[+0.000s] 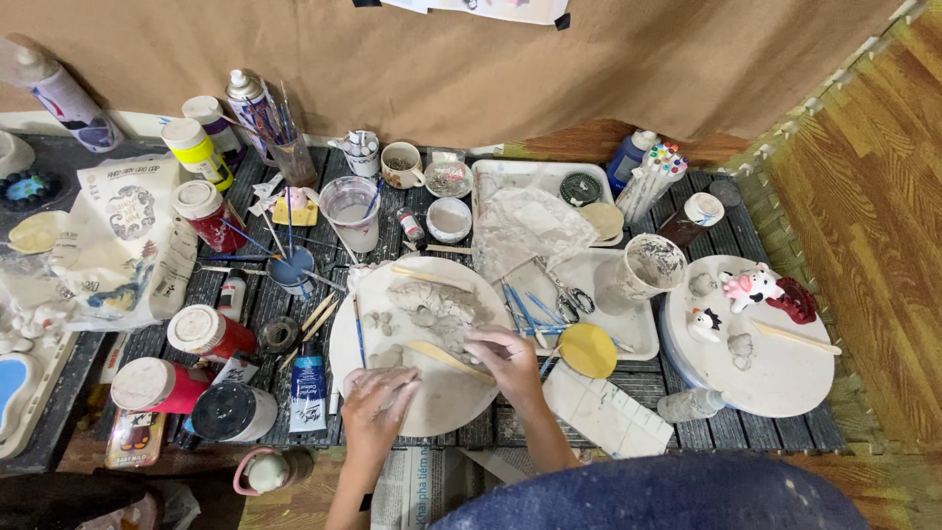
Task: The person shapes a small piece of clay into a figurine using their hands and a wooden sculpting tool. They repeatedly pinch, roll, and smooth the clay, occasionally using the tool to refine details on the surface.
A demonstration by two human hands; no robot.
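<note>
Round white board (446, 407), near centre of the dark slatted table (746, 432): carries grey clay lumps (432, 306) on its far half and small clay pellets (378, 322) to the left.

Left hand (378, 400): on the near edge of the board, fingers curled down against its surface, smeared with clay; whether it pinches a bit of clay cannot be told from this angle.

Right hand (507, 356): on the right part of the board, fingers bent over a flat wooden stick (442, 355) that lies slanted across the board. The two hands are apart, side by side.

Blue-handled brush (359, 332): lying on the left part of the board.

Right of the board: yellow round sponge (588, 350), white tray (638, 339) with scissors (569, 294), clay-smeared cup (653, 265).

Far right: second round board (785, 383) bearing a small cow figure (751, 288) and a red piece (795, 301).

Left: paint jars with white lids (201, 332), blue paint tube (308, 391).
</note>
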